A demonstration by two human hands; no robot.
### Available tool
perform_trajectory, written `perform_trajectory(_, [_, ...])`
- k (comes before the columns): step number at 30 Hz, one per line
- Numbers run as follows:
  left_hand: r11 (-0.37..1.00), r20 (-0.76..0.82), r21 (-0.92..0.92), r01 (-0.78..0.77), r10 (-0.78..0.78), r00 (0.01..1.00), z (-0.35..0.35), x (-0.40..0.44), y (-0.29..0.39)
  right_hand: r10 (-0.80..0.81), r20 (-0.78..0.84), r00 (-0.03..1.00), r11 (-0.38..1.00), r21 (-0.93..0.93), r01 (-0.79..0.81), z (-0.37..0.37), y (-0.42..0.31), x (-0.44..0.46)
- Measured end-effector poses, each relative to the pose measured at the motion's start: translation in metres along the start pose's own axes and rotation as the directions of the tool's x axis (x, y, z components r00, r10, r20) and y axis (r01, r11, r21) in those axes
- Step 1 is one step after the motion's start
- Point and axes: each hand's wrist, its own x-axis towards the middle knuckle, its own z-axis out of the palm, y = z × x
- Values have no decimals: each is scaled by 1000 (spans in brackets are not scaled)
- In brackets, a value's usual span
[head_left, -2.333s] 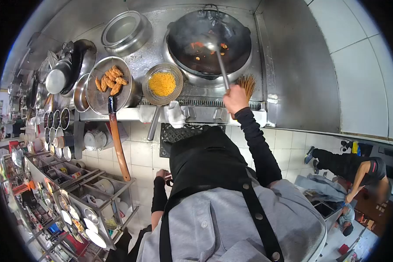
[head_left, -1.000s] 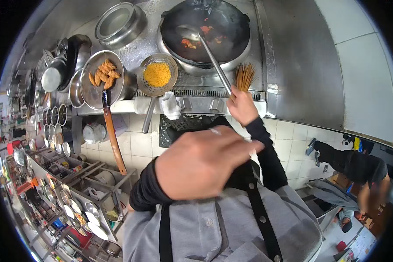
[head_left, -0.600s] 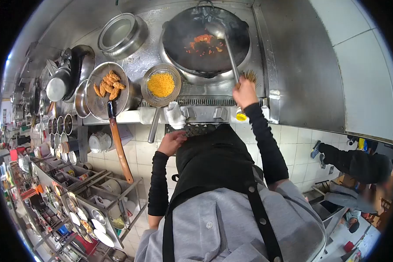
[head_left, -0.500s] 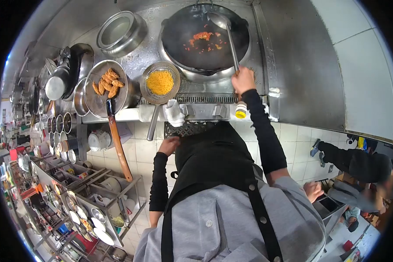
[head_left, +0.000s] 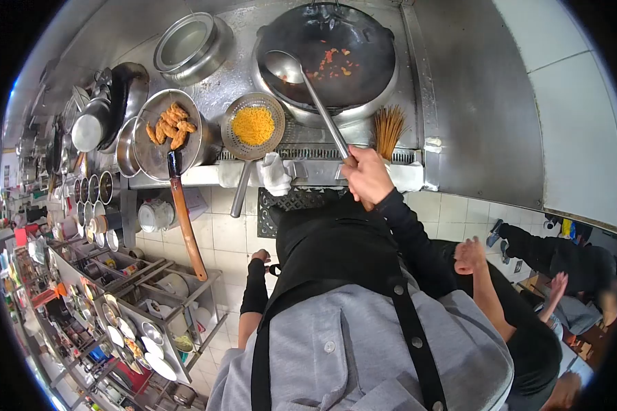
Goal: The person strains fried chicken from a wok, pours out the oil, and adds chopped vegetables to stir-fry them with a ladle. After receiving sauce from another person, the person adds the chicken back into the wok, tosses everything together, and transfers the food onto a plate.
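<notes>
My right hand (head_left: 369,179) is closed around the handle of a metal ladle (head_left: 325,113), near the stove's front edge. The ladle's bowl is over the left side of a large dark wok (head_left: 370,75). Small red and orange food pieces (head_left: 332,63) lie in the wok. My left hand (head_left: 260,256) hangs low beside my apron, away from the stove; its fingers are too small and hidden to read. Left of the wok, a perforated skimmer (head_left: 276,147) holds fine yellow food (head_left: 253,126). Beside it, browned fried pieces (head_left: 170,126) lie in a round strainer with a long wooden handle (head_left: 188,233).
A bamboo brush (head_left: 389,133) stands right of the wok. A white cloth (head_left: 275,175) lies on the front ledge. Behind the skimmer is a metal pot (head_left: 197,51). Another person's hand (head_left: 470,255) is close to my right elbow. Shelves with dishes (head_left: 134,329) stand at left.
My right hand has drawn back toward me, and the ladle's bowl has swung from the wok's far right to its left. The food is more spread out. Another person has come close at right.
</notes>
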Motion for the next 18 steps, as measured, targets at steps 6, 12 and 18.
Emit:
perform_trajectory(6, [989, 29, 38, -141, 140, 990, 4, 17, -13, -182, -281, 942, 913, -404, 56, -11, 48, 65])
perform_trajectory(12, [979, -8, 131, -156, 159, 987, 5, 56, -10, -102, -375, 921, 960, -280, -8, -37, 74, 107])
perform_trajectory(18, [993, -42, 63, -102, 105, 994, 5, 18, 15, 79, -44, 996, 996, 32, -78, -28, 44, 85])
